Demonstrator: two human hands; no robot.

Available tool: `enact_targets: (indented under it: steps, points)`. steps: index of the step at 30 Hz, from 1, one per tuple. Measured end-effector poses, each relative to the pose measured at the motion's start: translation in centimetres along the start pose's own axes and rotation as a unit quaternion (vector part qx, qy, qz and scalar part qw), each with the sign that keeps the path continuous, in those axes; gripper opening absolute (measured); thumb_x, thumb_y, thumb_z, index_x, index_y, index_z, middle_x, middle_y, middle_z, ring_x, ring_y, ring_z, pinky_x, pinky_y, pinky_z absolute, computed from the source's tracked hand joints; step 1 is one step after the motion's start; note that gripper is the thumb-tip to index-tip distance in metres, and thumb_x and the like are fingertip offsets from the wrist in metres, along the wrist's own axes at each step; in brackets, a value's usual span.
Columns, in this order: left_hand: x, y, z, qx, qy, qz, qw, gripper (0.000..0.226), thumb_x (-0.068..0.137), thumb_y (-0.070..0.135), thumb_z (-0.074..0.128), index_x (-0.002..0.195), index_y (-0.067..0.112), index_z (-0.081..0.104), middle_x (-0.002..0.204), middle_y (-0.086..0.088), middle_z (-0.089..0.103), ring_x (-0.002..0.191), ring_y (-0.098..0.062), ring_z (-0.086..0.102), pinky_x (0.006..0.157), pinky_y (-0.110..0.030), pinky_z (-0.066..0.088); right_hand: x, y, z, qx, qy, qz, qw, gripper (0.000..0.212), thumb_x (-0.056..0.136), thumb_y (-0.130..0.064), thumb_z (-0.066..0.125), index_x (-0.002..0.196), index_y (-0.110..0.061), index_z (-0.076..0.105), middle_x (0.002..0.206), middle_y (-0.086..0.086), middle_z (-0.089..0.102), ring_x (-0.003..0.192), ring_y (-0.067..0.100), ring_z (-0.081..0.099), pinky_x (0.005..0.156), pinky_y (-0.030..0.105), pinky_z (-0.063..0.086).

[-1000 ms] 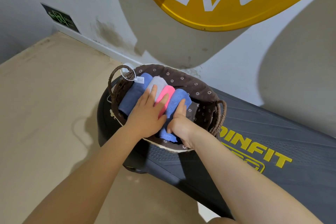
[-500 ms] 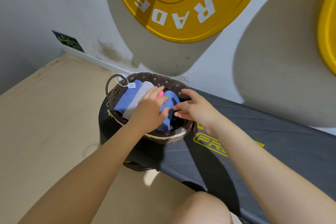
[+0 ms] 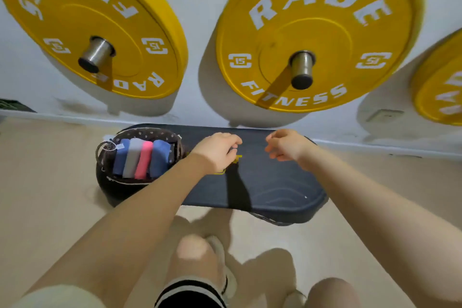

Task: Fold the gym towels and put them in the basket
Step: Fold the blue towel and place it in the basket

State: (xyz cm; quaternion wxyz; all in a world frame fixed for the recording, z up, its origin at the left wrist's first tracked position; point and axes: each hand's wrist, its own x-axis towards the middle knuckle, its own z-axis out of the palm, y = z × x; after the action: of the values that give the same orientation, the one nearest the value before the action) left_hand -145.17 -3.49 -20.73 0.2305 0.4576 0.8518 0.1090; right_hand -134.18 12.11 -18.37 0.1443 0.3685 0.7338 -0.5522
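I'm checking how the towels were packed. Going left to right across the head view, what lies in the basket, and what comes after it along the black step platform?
Dark blue towel → grey towel → pink towel → blue towel, all in the basket; then the left hand, then the right hand, both over the black step platform.

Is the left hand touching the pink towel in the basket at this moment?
Apart. The head view shows the left hand over the dark platform, right of the basket; the pink towel lies untouched.

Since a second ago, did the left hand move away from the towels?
Yes. The left hand left the towels in the basket and now hovers right of it.
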Motion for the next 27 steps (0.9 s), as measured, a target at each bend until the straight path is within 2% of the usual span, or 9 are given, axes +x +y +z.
enact_targets:
  steps: [3, 5, 8, 10, 12, 14, 18, 23, 27]
  points:
    - [-2.5, 8.3, -4.1, 0.003, -0.045, 0.054, 0.998, 0.035, 0.094, 0.019, 0.039, 0.128, 0.018, 0.049, 0.123, -0.001, 0.057, 0.112, -0.021, 0.053, 0.093, -0.035, 0.044, -8.0, -0.3, -4.5, 0.001, 0.007, 0.041, 0.999, 0.01, 0.094, -0.015, 0.046, 0.099, -0.011, 0.054, 0.089, 0.008, 0.06, 0.078, 0.023, 0.055, 0.063, 0.023, 0.044]
    - [-3.8, 12.5, -6.9, 0.028, -0.075, 0.096, 0.992, 0.031, 0.093, 0.021, 0.04, 0.121, 0.018, 0.052, 0.117, -0.001, 0.059, 0.105, -0.022, 0.055, 0.087, -0.038, 0.047, -12.9, -0.3, -6.6, 0.016, 0.018, 0.063, 0.998, 0.011, 0.093, -0.015, 0.047, 0.101, -0.012, 0.054, 0.086, 0.006, 0.06, 0.073, 0.02, 0.056, 0.063, 0.023, 0.044]
    - [-4.9, 16.5, -10.4, 0.074, -0.095, 0.158, 0.98, 0.021, 0.091, 0.022, 0.042, 0.106, 0.016, 0.056, 0.107, -0.002, 0.061, 0.097, -0.024, 0.056, 0.08, -0.04, 0.049, -18.9, -0.6, -9.0, 0.053, 0.071, 0.093, 0.992, 0.01, 0.094, -0.013, 0.045, 0.099, -0.011, 0.053, 0.088, 0.008, 0.059, 0.063, 0.014, 0.053, 0.058, 0.023, 0.04]
    - [-5.2, 18.9, -11.4, 0.109, -0.111, 0.206, 0.966, 0.021, 0.091, 0.023, 0.041, 0.106, 0.017, 0.055, 0.107, -0.002, 0.061, 0.096, -0.023, 0.056, 0.077, -0.037, 0.048, -22.6, -0.2, -9.9, 0.095, 0.113, 0.113, 0.982, 0.013, 0.095, -0.012, 0.042, 0.099, -0.009, 0.054, 0.092, 0.012, 0.058, 0.063, 0.014, 0.051, 0.055, 0.022, 0.04]
    - [-5.1, 21.6, -11.6, 0.142, -0.133, 0.268, 0.944, 0.02, 0.092, 0.023, 0.041, 0.105, 0.018, 0.054, 0.109, -0.001, 0.061, 0.095, -0.022, 0.056, 0.071, -0.032, 0.044, -25.8, 1.0, -10.1, 0.138, 0.166, 0.128, 0.968, 0.021, 0.096, -0.011, 0.041, 0.107, -0.002, 0.056, 0.097, 0.017, 0.058, 0.068, 0.017, 0.052, 0.064, 0.029, 0.049]
    - [-5.2, 24.6, -11.4, 0.161, -0.149, 0.325, 0.92, 0.016, 0.091, 0.022, 0.043, 0.101, 0.016, 0.053, 0.106, -0.003, 0.062, 0.093, -0.023, 0.055, 0.068, -0.032, 0.041, -28.6, 2.7, -9.6, 0.168, 0.215, 0.159, 0.949, 0.022, 0.097, -0.014, 0.041, 0.109, -0.004, 0.056, 0.103, 0.016, 0.06, 0.08, 0.021, 0.055, 0.075, 0.033, 0.052]
    - [-6.8, 31.3, -9.3, 0.149, -0.182, 0.405, 0.884, 0.013, 0.09, 0.021, 0.047, 0.099, 0.013, 0.053, 0.103, -0.006, 0.062, 0.093, -0.027, 0.057, 0.071, -0.033, 0.043, -34.6, 6.8, -7.8, 0.273, 0.312, 0.198, 0.888, 0.011, 0.097, -0.012, 0.04, 0.097, -0.009, 0.051, 0.092, 0.01, 0.057, 0.066, 0.017, 0.052, 0.057, 0.021, 0.038]
    - [-11.5, 40.1, -3.9, 0.108, -0.226, 0.475, 0.843, 0.018, 0.09, 0.021, 0.049, 0.105, 0.012, 0.055, 0.107, -0.007, 0.064, 0.095, -0.026, 0.058, 0.08, -0.031, 0.046, -43.5, 12.5, -6.6, 0.341, 0.408, 0.203, 0.822, 0.009, 0.096, -0.012, 0.043, 0.091, -0.011, 0.05, 0.078, 0.003, 0.054, 0.061, 0.012, 0.05, 0.055, 0.021, 0.036]
    - [-15.5, 47.5, 1.1, 0.104, -0.258, 0.52, 0.808, 0.02, 0.091, 0.021, 0.048, 0.107, 0.012, 0.056, 0.109, -0.005, 0.064, 0.095, -0.023, 0.058, 0.079, -0.026, 0.044, -50.4, 19.3, -6.6, 0.341, 0.467, 0.225, 0.784, 0.011, 0.096, -0.012, 0.042, 0.098, -0.01, 0.053, 0.082, 0.004, 0.056, 0.061, 0.011, 0.049, 0.057, 0.021, 0.036]
